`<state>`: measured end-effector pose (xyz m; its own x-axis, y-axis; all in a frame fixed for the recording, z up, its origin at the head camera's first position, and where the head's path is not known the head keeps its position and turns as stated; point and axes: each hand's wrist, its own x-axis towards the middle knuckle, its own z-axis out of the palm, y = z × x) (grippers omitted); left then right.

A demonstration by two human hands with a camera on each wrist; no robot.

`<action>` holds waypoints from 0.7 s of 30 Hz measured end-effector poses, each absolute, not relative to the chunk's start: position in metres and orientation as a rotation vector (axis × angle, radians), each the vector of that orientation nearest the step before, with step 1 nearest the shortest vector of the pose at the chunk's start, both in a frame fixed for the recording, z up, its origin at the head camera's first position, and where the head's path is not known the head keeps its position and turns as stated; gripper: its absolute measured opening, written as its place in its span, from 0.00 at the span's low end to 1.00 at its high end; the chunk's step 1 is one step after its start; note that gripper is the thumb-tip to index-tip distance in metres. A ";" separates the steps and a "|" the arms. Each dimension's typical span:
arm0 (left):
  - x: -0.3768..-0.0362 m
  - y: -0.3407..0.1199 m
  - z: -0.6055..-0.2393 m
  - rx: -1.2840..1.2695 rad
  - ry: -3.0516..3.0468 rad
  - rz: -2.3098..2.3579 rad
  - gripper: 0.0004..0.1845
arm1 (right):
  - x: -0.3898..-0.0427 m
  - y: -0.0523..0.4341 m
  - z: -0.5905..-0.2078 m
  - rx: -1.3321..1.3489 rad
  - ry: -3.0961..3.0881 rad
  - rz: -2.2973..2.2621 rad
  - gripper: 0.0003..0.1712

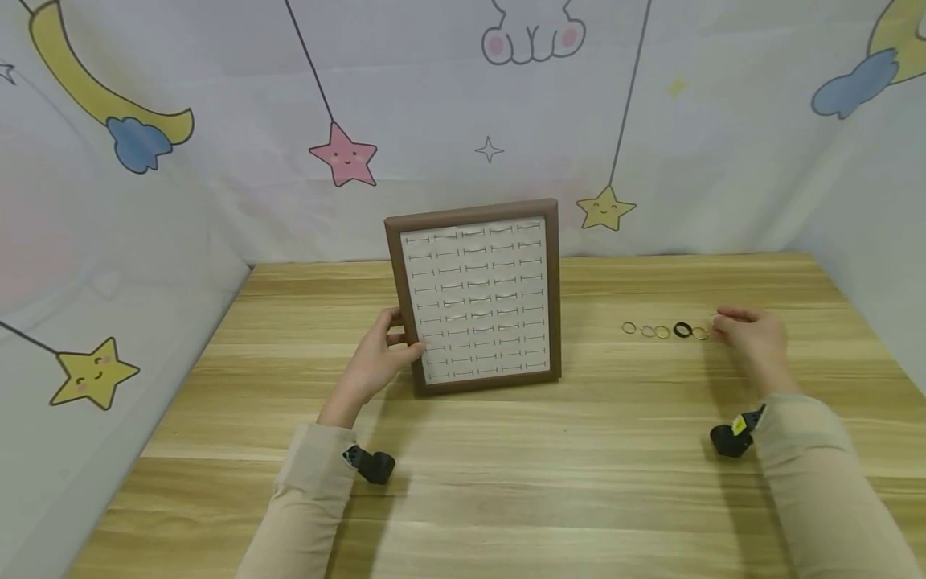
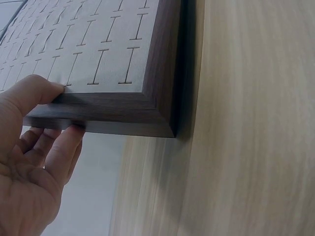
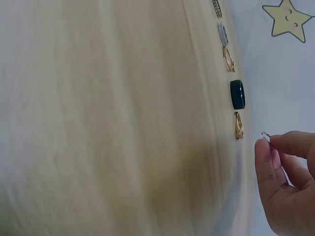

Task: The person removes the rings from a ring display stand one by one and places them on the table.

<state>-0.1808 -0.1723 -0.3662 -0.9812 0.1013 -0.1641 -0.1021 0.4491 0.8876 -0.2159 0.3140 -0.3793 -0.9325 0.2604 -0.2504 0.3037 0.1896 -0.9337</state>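
A brown-framed ring display board (image 1: pixel 495 281) with a pale slotted panel stands tilted on the table, several rows of slits facing me. My left hand (image 1: pixel 370 362) grips its left edge, the thumb on the front and the fingers behind, as the left wrist view also shows. Off to the right, my right hand (image 1: pixel 758 338) pinches a small silver ring (image 3: pixel 266 135) between thumb and fingertips. Beside that hand lies a row of rings: a gold ring (image 3: pixel 238 127), a wide black ring (image 3: pixel 236 94), another gold ring (image 3: pixel 227 58) and two silvery ones.
The light wood-grain table (image 1: pixel 506 482) reaches back to a white cloth backdrop (image 1: pixel 434 96) printed with stars and moons. Cloth also closes off the left and right sides. Small black cameras hang at both cuffs.
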 end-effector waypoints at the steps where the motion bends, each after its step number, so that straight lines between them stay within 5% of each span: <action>1: -0.181 -0.172 -0.366 -0.003 2.504 1.556 0.35 | -0.215 0.316 -0.380 0.576 2.373 -1.928 0.08; 7: -0.181 -0.172 -0.365 -0.004 2.507 1.554 0.35 | -0.214 0.325 -0.384 0.637 2.238 -2.058 0.23; 21: -0.181 -0.173 -0.366 0.015 2.502 1.562 0.35 | -0.213 0.325 -0.386 0.601 2.294 -1.883 0.14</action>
<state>-0.1807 -0.1725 -0.3656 -0.9816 0.1093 -0.1566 -0.0927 0.4443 0.8911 -0.2130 0.3251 -0.3861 -0.9149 0.2294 -0.3321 0.3705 0.1507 -0.9165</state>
